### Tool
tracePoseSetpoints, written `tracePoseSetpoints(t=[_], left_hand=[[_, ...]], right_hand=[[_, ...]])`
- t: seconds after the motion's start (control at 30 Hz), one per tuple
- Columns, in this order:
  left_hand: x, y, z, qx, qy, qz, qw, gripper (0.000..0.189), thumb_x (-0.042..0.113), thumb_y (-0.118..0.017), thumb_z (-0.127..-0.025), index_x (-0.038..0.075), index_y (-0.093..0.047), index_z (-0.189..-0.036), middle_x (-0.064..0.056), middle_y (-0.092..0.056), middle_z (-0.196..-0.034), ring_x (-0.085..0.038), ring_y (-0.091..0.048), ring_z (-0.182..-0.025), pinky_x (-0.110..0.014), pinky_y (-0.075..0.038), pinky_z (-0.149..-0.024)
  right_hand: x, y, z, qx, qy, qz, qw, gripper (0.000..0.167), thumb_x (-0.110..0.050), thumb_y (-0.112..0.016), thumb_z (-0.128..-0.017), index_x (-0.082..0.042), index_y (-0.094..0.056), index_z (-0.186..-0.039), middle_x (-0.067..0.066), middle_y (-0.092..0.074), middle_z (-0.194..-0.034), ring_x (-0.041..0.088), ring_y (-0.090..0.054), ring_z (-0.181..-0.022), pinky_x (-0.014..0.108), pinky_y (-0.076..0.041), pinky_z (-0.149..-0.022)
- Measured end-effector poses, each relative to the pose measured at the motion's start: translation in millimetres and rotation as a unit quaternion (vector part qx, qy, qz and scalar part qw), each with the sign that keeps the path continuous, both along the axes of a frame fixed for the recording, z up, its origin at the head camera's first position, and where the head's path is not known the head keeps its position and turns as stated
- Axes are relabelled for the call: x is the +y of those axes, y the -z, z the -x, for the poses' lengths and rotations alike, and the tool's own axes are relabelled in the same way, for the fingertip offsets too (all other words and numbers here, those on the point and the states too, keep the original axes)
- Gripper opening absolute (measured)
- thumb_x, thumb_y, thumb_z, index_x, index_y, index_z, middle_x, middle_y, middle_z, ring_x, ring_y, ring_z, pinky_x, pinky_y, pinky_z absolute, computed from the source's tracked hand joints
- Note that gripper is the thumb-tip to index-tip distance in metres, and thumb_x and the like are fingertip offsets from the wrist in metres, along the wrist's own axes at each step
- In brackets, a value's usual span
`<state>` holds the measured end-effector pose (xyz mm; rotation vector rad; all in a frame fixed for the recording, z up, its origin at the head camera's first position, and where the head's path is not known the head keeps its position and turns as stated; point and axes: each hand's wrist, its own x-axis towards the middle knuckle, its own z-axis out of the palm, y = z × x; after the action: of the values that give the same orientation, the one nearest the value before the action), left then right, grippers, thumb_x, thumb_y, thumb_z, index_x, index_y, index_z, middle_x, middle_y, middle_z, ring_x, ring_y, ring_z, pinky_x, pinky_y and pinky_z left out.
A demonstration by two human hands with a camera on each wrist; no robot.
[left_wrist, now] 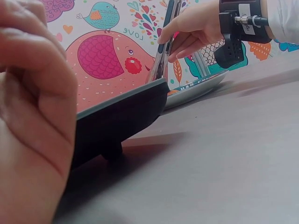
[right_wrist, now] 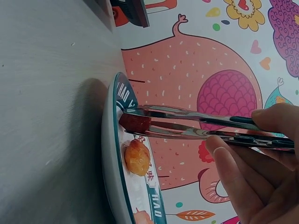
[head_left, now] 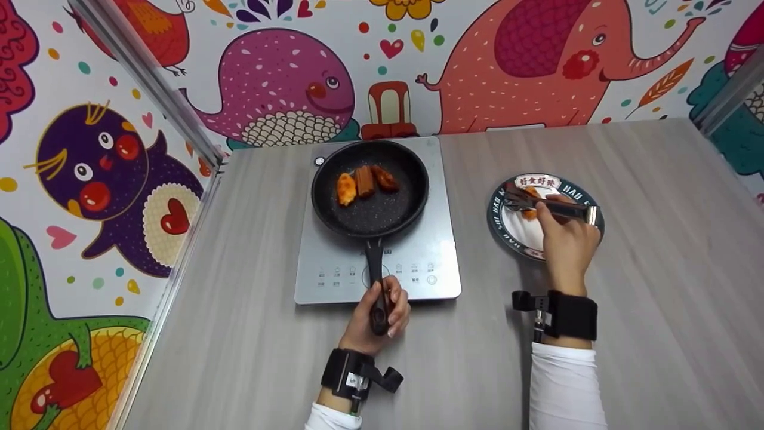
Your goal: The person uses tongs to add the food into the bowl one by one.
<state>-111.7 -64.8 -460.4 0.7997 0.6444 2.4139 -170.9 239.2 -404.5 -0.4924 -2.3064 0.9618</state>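
My left hand (head_left: 359,325) grips the black handle of a frying pan (head_left: 370,218). Three pieces of food lie in the pan: an orange piece (head_left: 345,190), a ridged brown sausage-like piece (head_left: 364,181) and a dark reddish piece (head_left: 385,178). To the right, my right hand (head_left: 567,248) holds metal tongs (right_wrist: 196,116) over a round plate (head_left: 500,230) with a dark green rim. Between the tong tips is a dark red piece of food (right_wrist: 134,122), at the plate's surface. Beside it on the plate rests a glossy orange piece (right_wrist: 138,157).
The pan sits on a flat silver induction cooker (head_left: 310,257) with touch buttons at its front. A grey wood-grain table (head_left: 250,334) carries everything. Cartoon-printed panels (head_left: 286,77) stand behind and at the left.
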Motion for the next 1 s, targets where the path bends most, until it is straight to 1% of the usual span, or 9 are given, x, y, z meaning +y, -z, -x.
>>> tracePoseSetpoints(t=[0.17,0.37,0.43,0.63,0.8,1.0], left_hand=[[-0.5,4.1,0.6,0.001,-0.006,0.000,1.0000,0.029,0.039,-0.036,-0.094,0.012,-0.046,-0.089,0.002,-0.039,-0.060,-0.010,-0.036,-0.043,-0.021,-0.026,-0.037],[-0.1,8.9,1.6,-0.008,-0.004,-0.004,1.0000,0.028,0.038,-0.036,-0.094,0.012,-0.047,-0.089,0.003,-0.040,-0.060,-0.009,-0.039,-0.044,-0.020,-0.029,-0.038],[0.0,9.7,1.8,-0.010,-0.001,-0.006,0.9999,0.028,0.038,-0.037,-0.094,0.012,-0.047,-0.089,0.003,-0.041,-0.060,-0.009,-0.039,-0.044,-0.019,-0.030,-0.039],[-0.3,9.6,1.8,-0.012,0.005,-0.007,0.9999,0.028,0.038,-0.038,-0.093,0.012,-0.047,-0.090,0.003,-0.042,-0.061,-0.009,-0.039,-0.045,-0.019,-0.031,-0.040],[-0.6,8.4,1.5,-0.011,0.005,-0.008,0.9999,0.027,0.038,-0.039,-0.093,0.012,-0.048,-0.090,0.003,-0.041,-0.061,-0.009,-0.040,-0.045,-0.019,-0.031,-0.039],[-0.2,8.6,1.7,-0.011,0.006,-0.008,0.9999,0.028,0.039,-0.039,-0.093,0.012,-0.048,-0.090,0.003,-0.040,-0.061,-0.009,-0.041,-0.045,-0.019,-0.030,-0.039]], right_hand=[[-2,-2.3,-0.3,0.020,0.005,0.006,0.9998,0.024,-0.033,-0.062,-0.082,-0.014,-0.069,-0.094,0.003,-0.067,-0.081,0.019,-0.057,-0.075,0.034,-0.037,-0.074],[-3,-4.8,-2.2,0.023,0.014,0.045,0.9986,0.026,-0.035,-0.063,-0.081,-0.015,-0.068,-0.097,0.003,-0.067,-0.082,0.012,-0.054,-0.074,0.026,-0.035,-0.069],[-3,-5.4,-3.1,0.025,0.017,0.052,0.9982,0.026,-0.036,-0.063,-0.081,-0.016,-0.068,-0.097,0.003,-0.068,-0.081,0.010,-0.053,-0.070,0.023,-0.034,-0.067],[-4,-7.1,-5.5,0.035,0.015,0.035,0.9987,0.026,-0.035,-0.063,-0.081,-0.015,-0.069,-0.097,0.004,-0.067,-0.077,0.009,-0.051,-0.064,0.022,-0.033,-0.063],[-6,-10.4,-5.5,0.036,0.012,0.031,0.9988,0.026,-0.034,-0.063,-0.081,-0.015,-0.068,-0.097,0.004,-0.067,-0.078,0.008,-0.052,-0.065,0.022,-0.034,-0.064],[-7,-13.8,-6.3,0.049,0.015,0.041,0.9978,0.026,-0.033,-0.065,-0.080,-0.014,-0.069,-0.096,0.003,-0.066,-0.083,0.009,-0.054,-0.070,0.021,-0.035,-0.065]])
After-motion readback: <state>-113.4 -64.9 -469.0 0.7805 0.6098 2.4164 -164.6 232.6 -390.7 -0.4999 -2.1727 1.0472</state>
